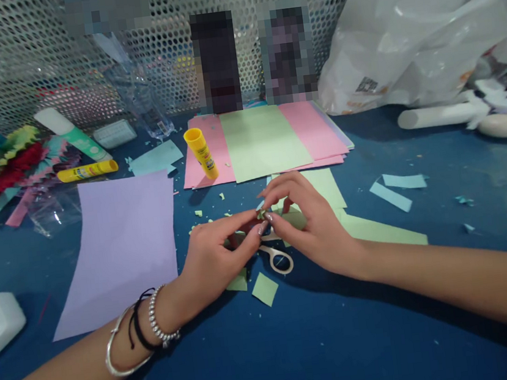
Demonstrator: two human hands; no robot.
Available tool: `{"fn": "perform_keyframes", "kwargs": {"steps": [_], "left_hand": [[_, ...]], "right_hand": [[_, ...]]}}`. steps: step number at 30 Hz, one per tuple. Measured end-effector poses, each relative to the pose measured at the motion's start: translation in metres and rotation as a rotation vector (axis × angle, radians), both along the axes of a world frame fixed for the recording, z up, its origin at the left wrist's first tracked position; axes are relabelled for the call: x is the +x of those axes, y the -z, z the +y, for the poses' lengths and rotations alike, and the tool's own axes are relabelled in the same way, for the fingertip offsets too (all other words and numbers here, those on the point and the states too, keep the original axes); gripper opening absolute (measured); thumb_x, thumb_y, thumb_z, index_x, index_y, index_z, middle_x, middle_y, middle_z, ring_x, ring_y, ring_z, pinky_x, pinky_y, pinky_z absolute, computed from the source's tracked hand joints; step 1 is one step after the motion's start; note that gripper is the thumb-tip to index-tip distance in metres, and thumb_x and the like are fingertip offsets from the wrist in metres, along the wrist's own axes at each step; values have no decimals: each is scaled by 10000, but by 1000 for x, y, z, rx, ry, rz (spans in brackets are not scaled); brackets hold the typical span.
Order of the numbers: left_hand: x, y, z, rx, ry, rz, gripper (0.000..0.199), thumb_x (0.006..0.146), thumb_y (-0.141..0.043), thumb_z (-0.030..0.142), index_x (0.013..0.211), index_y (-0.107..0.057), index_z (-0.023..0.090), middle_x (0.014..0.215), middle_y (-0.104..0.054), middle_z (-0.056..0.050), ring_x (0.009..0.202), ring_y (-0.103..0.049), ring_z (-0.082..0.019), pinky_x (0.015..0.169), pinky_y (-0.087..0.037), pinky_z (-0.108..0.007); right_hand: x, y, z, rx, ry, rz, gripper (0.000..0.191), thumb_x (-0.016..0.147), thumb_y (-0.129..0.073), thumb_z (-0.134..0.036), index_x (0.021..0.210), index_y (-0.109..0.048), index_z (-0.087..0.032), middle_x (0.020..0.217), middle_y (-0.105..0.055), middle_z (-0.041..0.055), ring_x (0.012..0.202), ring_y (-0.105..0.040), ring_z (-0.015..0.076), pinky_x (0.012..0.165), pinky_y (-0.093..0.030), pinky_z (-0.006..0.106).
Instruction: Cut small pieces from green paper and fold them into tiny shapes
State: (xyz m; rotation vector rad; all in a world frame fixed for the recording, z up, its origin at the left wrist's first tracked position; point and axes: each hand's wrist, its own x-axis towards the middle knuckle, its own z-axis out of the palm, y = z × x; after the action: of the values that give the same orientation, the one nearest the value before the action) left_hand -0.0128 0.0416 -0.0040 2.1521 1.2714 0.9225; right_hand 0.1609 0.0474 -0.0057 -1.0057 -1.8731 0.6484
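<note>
My left hand [224, 249] and my right hand [306, 220] meet at the middle of the table, fingertips pinched together on a small green paper piece [262, 213]. Its shape is mostly hidden by the fingers. Just below them lie scissors [281, 262] with white handles, their blades covered by the hands. A green paper square [265, 289] rests near the handles, and another green piece [237, 281] is partly under my left hand. Green paper sheets [378, 230] lie beneath and beyond my right hand.
A purple sheet [125, 242] lies at left. Behind the hands, a yellow glue stick [201, 153] stands by stacked pink and green paper [266, 142]. Blue strips [391, 196] lie right. Paper fringes [15, 170] and a white plastic bag [402, 42] sit at the back.
</note>
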Motion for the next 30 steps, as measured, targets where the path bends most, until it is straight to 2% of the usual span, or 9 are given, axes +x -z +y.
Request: {"fn": "perform_keyframes", "kwargs": {"steps": [5,16,25,30], "left_hand": [[-1,0,0,-10,1,-11,224,814,-560,278,999,-671,216,781,-730,-7,590,-655,-117,547,-497,-188],[-3,-1,0,-82,13,-78,248,851,-490,248,1032,-650,191,766,-722,-17,626,-663,-119,571,-523,-187],[-3,0,1,-184,18,-166,233,855,-489,262,1006,-648,184,766,-712,-20,636,-665,-125,598,-551,-203],[-3,-1,1,-223,39,-202,230,846,-507,276,993,-655,179,773,-715,-28,650,-671,-134,591,-554,-205]], "right_hand": [[-1,1,0,21,4,24,150,787,-500,-94,895,-510,-198,962,-509,40,942,-499,159,741,-444,297],[0,-1,-2,36,-5,-7,84,817,-520,-172,892,-532,-208,958,-505,46,979,-491,163,803,-441,315],[1,1,-2,51,-6,-11,144,796,-511,-94,883,-539,-206,961,-491,41,973,-497,155,849,-427,328],[2,1,-2,44,-14,-14,173,784,-514,-73,880,-546,-213,972,-488,41,976,-495,161,812,-444,322]]}}
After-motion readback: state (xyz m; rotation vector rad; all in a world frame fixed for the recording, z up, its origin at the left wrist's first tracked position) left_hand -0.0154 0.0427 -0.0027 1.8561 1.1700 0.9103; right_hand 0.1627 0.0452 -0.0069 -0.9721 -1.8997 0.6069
